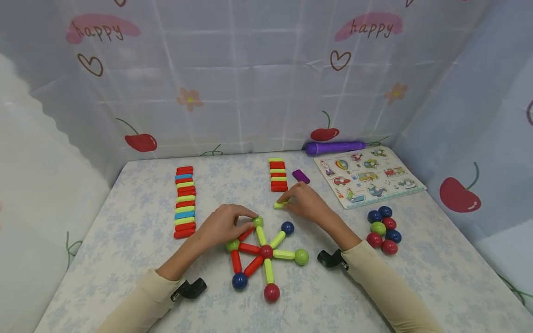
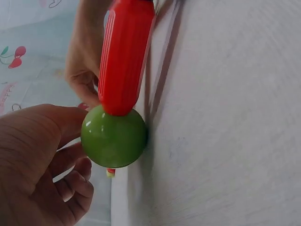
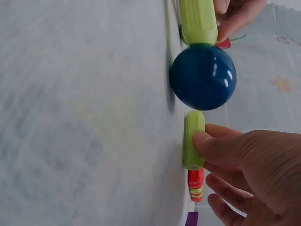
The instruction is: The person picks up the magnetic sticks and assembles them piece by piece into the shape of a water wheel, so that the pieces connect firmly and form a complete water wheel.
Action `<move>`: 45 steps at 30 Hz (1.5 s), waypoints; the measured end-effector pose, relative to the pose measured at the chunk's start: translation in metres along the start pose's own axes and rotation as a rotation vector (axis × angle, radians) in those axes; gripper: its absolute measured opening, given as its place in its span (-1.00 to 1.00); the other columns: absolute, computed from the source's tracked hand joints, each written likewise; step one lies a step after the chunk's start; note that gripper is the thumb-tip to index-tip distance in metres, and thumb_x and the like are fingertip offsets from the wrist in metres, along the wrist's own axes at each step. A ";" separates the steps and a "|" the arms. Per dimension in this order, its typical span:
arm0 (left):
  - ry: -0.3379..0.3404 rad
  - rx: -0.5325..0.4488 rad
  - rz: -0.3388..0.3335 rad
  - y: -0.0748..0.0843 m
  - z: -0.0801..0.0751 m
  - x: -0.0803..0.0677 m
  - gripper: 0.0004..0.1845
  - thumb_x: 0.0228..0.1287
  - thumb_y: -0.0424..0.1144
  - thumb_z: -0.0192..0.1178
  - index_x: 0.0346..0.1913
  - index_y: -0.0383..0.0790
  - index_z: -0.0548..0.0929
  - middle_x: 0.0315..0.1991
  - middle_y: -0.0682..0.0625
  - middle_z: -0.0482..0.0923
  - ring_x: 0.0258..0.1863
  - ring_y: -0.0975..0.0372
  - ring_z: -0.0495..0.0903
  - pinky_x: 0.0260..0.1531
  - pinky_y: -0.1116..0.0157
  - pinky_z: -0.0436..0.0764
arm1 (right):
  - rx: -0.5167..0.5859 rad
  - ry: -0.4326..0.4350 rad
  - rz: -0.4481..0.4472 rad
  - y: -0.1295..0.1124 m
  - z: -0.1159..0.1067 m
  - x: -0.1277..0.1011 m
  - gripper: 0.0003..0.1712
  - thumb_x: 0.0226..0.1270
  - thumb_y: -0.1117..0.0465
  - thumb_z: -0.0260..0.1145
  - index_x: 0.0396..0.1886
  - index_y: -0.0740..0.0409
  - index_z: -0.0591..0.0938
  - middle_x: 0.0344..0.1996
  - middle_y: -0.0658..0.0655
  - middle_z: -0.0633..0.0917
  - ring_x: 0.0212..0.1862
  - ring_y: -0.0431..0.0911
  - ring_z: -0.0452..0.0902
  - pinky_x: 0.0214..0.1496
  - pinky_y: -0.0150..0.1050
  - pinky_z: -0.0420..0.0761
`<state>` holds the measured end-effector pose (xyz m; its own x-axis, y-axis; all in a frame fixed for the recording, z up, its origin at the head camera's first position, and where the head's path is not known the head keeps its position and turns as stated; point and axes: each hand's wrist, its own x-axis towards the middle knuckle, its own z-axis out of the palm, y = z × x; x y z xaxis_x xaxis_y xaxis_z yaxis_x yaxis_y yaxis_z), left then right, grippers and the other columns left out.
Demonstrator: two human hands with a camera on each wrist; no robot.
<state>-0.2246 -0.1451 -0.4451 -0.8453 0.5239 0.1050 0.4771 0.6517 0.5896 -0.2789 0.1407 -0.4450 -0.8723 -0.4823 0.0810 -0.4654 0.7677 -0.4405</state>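
Near the table's middle lies a magnetic ball-and-rod figure, with a red ball [image 1: 266, 251] at its hub and red and yellow-green rods around it. My left hand [image 1: 225, 224] has its index finger and thumb at the green ball [image 1: 258, 222] at the figure's far end. Another green ball [image 2: 114, 136], joined to a red rod [image 2: 126, 56], hides those fingertips in the left wrist view. My right hand [image 1: 304, 202] pinches a loose yellow-green magnetic rod [image 3: 193, 140] between thumb and fingers, close to the table. Close by is the blue ball [image 3: 203, 76] on another yellow-green rod's end.
A column of red, yellow-green and blue rods [image 1: 185, 203] lies at left, a shorter column [image 1: 278, 175] at the back. Beside that sits a purple block [image 1: 300, 176]. Further right are a picture board [image 1: 362, 200], a purple stick [image 1: 335, 148] and several loose balls [image 1: 378, 228].
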 end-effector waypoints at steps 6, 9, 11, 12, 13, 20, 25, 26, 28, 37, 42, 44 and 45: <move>0.010 0.007 -0.030 0.000 0.000 -0.001 -0.82 0.37 -0.10 0.53 -0.03 0.01 0.89 -0.33 0.19 0.69 -0.54 0.28 0.42 -0.53 0.35 0.37 | 0.006 -0.049 -0.054 -0.012 0.004 -0.001 -0.80 0.41 0.25 0.54 0.00 0.05 0.89 -0.11 -0.06 0.86 0.09 -0.04 0.57 0.17 -0.05 0.60; 0.001 0.000 -0.021 0.000 -0.001 -0.001 -0.83 0.37 -0.11 0.52 -0.04 -0.01 0.88 -0.40 0.17 0.66 -0.57 0.28 0.41 -0.55 0.35 0.38 | 0.036 -0.063 -0.121 -0.022 0.002 -0.003 -0.80 0.43 0.23 0.53 0.01 0.05 0.89 -0.11 -0.07 0.85 0.10 -0.03 0.59 0.19 -0.05 0.60; -0.007 -0.005 -0.018 -0.001 -0.001 -0.001 -0.82 0.38 -0.11 0.52 -0.03 -0.03 0.87 -0.48 0.15 0.61 -0.59 0.29 0.41 -0.56 0.35 0.37 | 0.051 -0.072 -0.168 -0.029 0.001 -0.005 -0.80 0.43 0.23 0.53 0.00 0.04 0.89 -0.13 -0.08 0.84 0.09 -0.03 0.60 0.18 -0.05 0.60; -0.011 -0.006 -0.019 -0.001 -0.002 -0.001 -0.82 0.38 -0.11 0.51 -0.03 -0.03 0.87 -0.52 0.14 0.57 -0.61 0.29 0.41 -0.57 0.35 0.37 | 0.053 -0.081 -0.188 -0.032 0.000 -0.006 -0.80 0.42 0.22 0.53 -0.01 0.03 0.89 -0.14 -0.09 0.84 0.08 -0.03 0.61 0.18 -0.06 0.60; -0.014 -0.008 -0.019 -0.001 -0.002 -0.001 -0.82 0.38 -0.11 0.51 -0.03 -0.04 0.86 -0.55 0.13 0.54 -0.62 0.29 0.41 -0.57 0.35 0.36 | 0.056 -0.090 -0.206 -0.034 -0.001 -0.006 -0.81 0.41 0.22 0.54 -0.02 0.02 0.89 -0.15 -0.11 0.84 0.07 -0.03 0.62 0.17 -0.06 0.60; -0.029 -0.006 -0.023 -0.003 -0.002 -0.001 -0.84 0.38 -0.12 0.50 -0.04 -0.01 0.84 -0.52 0.15 0.60 -0.61 0.29 0.40 -0.57 0.36 0.35 | 0.034 -0.144 -0.227 -0.039 0.004 -0.007 -0.81 0.37 0.22 0.56 -0.06 -0.02 0.91 -0.19 -0.16 0.85 0.05 -0.11 0.59 0.15 -0.09 0.61; -0.049 -0.005 -0.039 -0.003 -0.003 -0.002 -0.82 0.39 -0.13 0.49 0.00 0.01 0.87 -0.35 0.18 0.69 -0.58 0.28 0.42 -0.55 0.35 0.37 | 0.031 -0.170 -0.237 -0.040 0.003 -0.009 -0.80 0.39 0.19 0.55 -0.02 0.00 0.90 -0.15 -0.12 0.86 0.09 -0.09 0.58 0.17 -0.07 0.63; -0.054 -0.005 -0.042 -0.003 -0.003 -0.002 -0.81 0.39 -0.12 0.49 0.01 0.02 0.87 -0.34 0.17 0.69 -0.58 0.28 0.42 -0.56 0.35 0.37 | 0.031 -0.181 -0.234 -0.039 0.002 -0.010 -0.79 0.39 0.18 0.56 -0.01 0.01 0.90 -0.12 -0.11 0.86 0.11 -0.08 0.59 0.19 -0.06 0.63; -0.066 -0.004 -0.044 -0.004 -0.005 -0.002 -0.80 0.40 -0.11 0.49 0.02 0.02 0.88 -0.36 0.17 0.68 -0.58 0.28 0.41 -0.56 0.35 0.37 | 0.043 -0.218 -0.223 -0.038 -0.003 -0.011 -0.75 0.38 0.16 0.58 0.02 0.03 0.88 -0.09 -0.09 0.86 0.12 -0.08 0.63 0.24 -0.03 0.63; -0.110 -0.018 -0.066 -0.003 -0.013 -0.004 -0.88 0.35 -0.09 0.51 -0.13 0.04 0.87 -0.29 0.23 0.73 -0.51 0.26 0.45 -0.49 0.31 0.44 | 0.103 -0.359 -0.204 -0.032 -0.011 -0.009 -0.63 0.38 0.07 0.60 0.12 0.06 0.83 -0.12 -0.09 0.84 0.00 -0.12 0.72 0.16 -0.08 0.68; -0.107 0.005 -0.060 -0.002 -0.007 -0.002 -0.74 0.34 0.02 0.53 -0.05 -0.03 0.86 -0.28 0.22 0.77 -0.43 0.27 0.49 -0.44 0.30 0.48 | 0.121 -0.355 -0.254 -0.035 -0.008 -0.008 -0.59 0.42 0.11 0.57 0.19 0.12 0.81 -0.06 -0.03 0.85 0.05 -0.09 0.74 0.22 -0.01 0.69; -0.099 0.009 -0.050 -0.002 -0.002 -0.001 -0.69 0.36 0.02 0.52 0.03 -0.06 0.86 -0.24 0.22 0.79 -0.41 0.29 0.49 -0.43 0.32 0.48 | 0.110 -0.362 -0.243 -0.036 -0.009 -0.009 -0.55 0.40 0.09 0.58 0.22 0.14 0.79 -0.04 0.00 0.85 0.07 -0.08 0.75 0.23 -0.01 0.69; -0.093 0.008 -0.046 -0.001 0.000 0.000 -0.68 0.36 0.01 0.51 0.04 -0.07 0.86 -0.23 0.22 0.80 -0.41 0.30 0.50 -0.43 0.33 0.47 | 0.101 -0.368 -0.230 -0.036 -0.010 -0.009 -0.53 0.38 0.09 0.59 0.22 0.14 0.79 -0.04 0.00 0.85 0.07 -0.08 0.75 0.23 -0.01 0.69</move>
<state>-0.2249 -0.1461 -0.4456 -0.8406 0.5417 0.0034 0.4407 0.6802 0.5858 -0.2556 0.1220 -0.4208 -0.6277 -0.7678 -0.1285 -0.6079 0.5866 -0.5351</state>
